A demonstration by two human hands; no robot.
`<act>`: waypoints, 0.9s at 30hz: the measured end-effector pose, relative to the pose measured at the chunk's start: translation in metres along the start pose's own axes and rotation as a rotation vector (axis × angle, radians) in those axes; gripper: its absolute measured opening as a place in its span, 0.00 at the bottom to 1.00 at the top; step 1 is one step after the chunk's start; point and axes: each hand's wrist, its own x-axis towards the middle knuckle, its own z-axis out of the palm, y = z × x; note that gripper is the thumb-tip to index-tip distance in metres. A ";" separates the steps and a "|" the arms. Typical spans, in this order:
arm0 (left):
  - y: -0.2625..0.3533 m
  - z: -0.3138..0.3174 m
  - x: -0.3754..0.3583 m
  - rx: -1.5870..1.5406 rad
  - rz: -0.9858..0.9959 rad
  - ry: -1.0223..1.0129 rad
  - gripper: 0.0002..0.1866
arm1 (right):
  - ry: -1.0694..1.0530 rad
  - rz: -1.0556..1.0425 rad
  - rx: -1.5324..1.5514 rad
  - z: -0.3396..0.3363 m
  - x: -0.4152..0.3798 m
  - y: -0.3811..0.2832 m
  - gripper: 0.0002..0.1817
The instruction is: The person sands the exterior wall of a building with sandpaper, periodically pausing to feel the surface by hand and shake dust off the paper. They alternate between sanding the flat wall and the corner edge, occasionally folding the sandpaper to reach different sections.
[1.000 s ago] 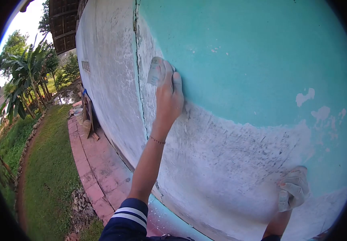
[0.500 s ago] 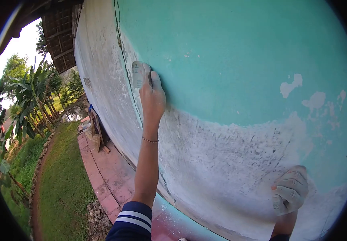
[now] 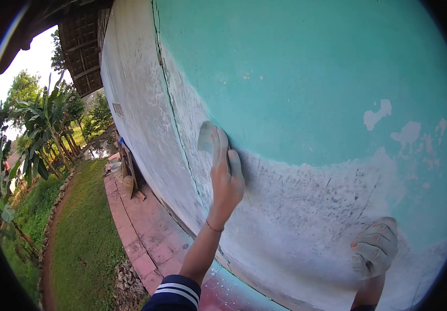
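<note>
My left hand (image 3: 227,179) presses a thin, curved greyish sheet (image 3: 205,139), like sandpaper, against the wall (image 3: 285,78), just below and left of the green paint's edge. Its fingers are close together over the sheet, and a dark bracelet circles the wrist. Lower right, my right hand (image 3: 375,249), whitish with dust, is curled up against the wall near the border of bare and green surface. What it holds, if anything, is hidden by the fingers. Pale bare plaster (image 3: 306,207) with dark scuffs lies between both hands.
A long crack (image 3: 169,98) runs down the wall at left. Pink paving (image 3: 138,225) follows its base, with boards (image 3: 128,163) leaning farther off. Grass (image 3: 81,223), stones (image 3: 126,277) and banana plants (image 3: 45,116) are at left, under a roof edge (image 3: 81,57).
My left hand has moved down and to the right across the wall with the sheet, from beside the crack onto bare plaster. My right hand has hardly moved.
</note>
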 end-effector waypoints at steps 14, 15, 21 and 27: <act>0.025 0.006 -0.072 -0.017 0.090 -0.168 0.29 | 0.000 -0.026 -0.028 0.002 -0.002 0.002 0.05; 0.016 0.009 -0.052 -0.016 0.101 -0.109 0.28 | 0.002 -0.031 -0.038 0.002 -0.002 0.002 0.05; 0.008 0.006 0.020 0.007 -0.006 0.042 0.28 | -0.031 -0.024 -0.015 -0.001 -0.002 0.001 0.02; 0.004 0.011 -0.030 0.003 0.099 -0.050 0.28 | -0.026 -0.026 -0.012 0.000 -0.005 0.001 0.02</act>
